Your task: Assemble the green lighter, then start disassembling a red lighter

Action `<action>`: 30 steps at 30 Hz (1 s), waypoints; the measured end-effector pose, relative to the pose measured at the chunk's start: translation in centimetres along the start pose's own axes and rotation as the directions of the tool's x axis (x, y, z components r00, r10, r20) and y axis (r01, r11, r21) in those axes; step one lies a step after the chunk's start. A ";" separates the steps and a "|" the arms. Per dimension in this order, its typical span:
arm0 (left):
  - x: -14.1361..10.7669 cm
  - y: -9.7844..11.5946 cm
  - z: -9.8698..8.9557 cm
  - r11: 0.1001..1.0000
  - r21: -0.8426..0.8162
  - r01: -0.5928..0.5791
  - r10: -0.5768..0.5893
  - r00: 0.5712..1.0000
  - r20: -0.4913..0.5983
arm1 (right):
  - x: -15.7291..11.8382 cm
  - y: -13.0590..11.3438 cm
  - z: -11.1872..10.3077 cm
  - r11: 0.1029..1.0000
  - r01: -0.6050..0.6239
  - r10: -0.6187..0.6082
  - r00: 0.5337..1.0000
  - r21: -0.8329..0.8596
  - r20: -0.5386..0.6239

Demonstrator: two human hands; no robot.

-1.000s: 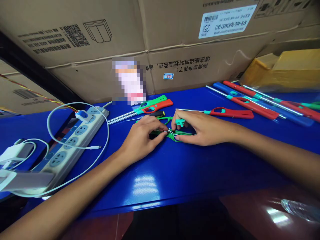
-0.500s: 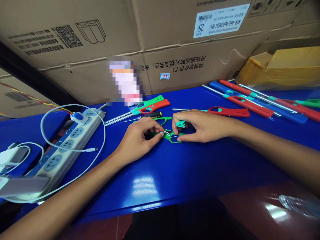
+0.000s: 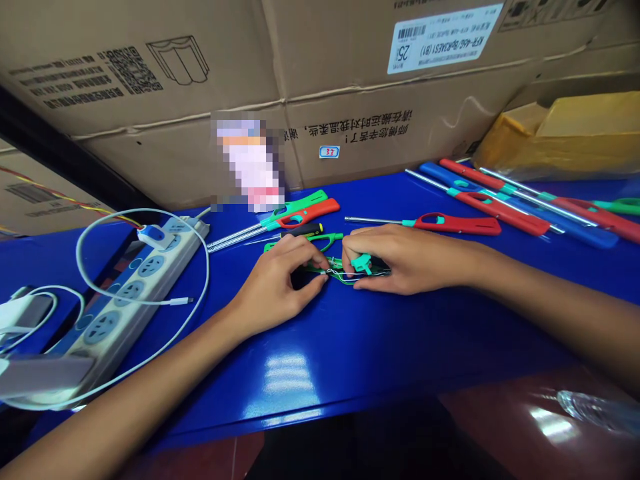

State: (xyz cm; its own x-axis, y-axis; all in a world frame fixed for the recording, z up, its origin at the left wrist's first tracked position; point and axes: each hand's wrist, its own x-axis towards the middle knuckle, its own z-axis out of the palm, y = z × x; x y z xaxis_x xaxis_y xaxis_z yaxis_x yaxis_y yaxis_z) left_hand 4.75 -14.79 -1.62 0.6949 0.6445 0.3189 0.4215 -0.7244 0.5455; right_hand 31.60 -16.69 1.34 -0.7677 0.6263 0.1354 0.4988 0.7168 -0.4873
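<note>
Thin white wires [image 3: 345,274] run between my hands, above an opened green lighter casing [image 3: 346,281] on the blue table. My left hand [image 3: 283,277] pinches the wires' left end between thumb and index finger. On the other side, my right hand [image 3: 400,259] has its fingers curled around a small turquoise part [image 3: 362,264] and the wires' right end. Its palm hides part of the casing. Just behind my hands lie another green handle piece [image 3: 330,241] and a black and yellow screwdriver [image 3: 307,229].
Green and red lighters [image 3: 313,212] lie behind my hands, a red lighter [image 3: 460,224] behind the right one. More lighters [image 3: 505,200] are at the right. A power strip [image 3: 135,293] with white cables stands left. Cardboard boxes [image 3: 350,100] line the back; a phone [image 3: 253,167], pixelated, leans there.
My right hand has turned slightly, and the turquoise part now shows more fully, a bit lower. More of the wires shows between the hands. My left hand has barely moved.
</note>
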 end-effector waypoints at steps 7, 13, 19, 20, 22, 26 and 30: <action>0.1 0.0 -0.5 0.998 0.055 0.038 -0.038 0.999 0.010 | 0.1 0.4 -0.1 0.998 -0.007 0.002 0.997 -0.061 -0.078; 0.2 -0.1 -0.8 0.995 0.064 0.081 -0.082 0.996 0.018 | 0.2 0.0 0.0 0.999 -0.014 0.011 0.997 -0.041 -0.083; 0.2 -0.1 -1.0 0.993 0.069 0.099 -0.101 0.994 0.034 | 0.3 0.4 0.5 0.999 -0.011 0.008 0.997 -0.038 -0.078; 0.2 0.0 -1.1 0.992 0.070 0.101 -0.103 0.994 0.036 | 0.3 0.5 0.7 0.999 -0.012 0.010 0.996 -0.030 -0.088; 0.1 -0.1 -1.1 0.992 0.071 0.107 -0.110 0.993 0.040 | 0.4 0.7 0.9 1.000 -0.010 0.007 0.994 -0.019 -0.111; 0.0 -0.2 -1.2 0.992 0.098 0.081 -0.087 0.995 0.050 | 0.4 1.0 1.1 1.000 0.002 -0.006 0.988 -0.024 -0.156; 0.0 -0.5 -1.2 0.991 0.131 0.004 -0.014 0.997 0.074 | 0.5 1.2 1.0 1.000 -0.021 0.019 0.981 -0.007 -0.194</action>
State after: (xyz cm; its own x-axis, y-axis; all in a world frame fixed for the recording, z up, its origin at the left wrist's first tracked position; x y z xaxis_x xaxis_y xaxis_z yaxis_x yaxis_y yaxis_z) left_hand 3.81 -14.11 -0.97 0.7300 0.6347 0.2534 0.4971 -0.7476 0.4404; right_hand 31.42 -15.84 -0.08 -0.6656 0.6872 0.2909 0.5173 0.7059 -0.4839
